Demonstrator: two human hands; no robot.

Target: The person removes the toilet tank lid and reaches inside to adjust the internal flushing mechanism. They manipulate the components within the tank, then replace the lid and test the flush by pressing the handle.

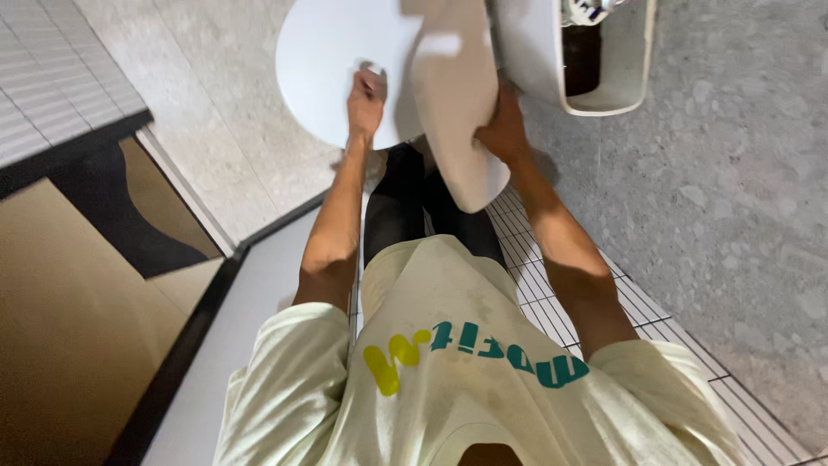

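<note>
A bathroom with speckled grey wall panels and a white tiled floor [552,293] is showing around the person, who is standing over a toilet with its lid [332,60] closed. The right hand [503,129] is gripping the lower edge of a white ceramic tank cover [453,103], fingers curled around it. Beyond that grip the open tank [604,82] is gaping. The left hand [366,99] is pinching a small pale object above the lid. The cover looks heavy, stiff, glazed-slippery and breakable; holding both long edges seems safest.
</note>
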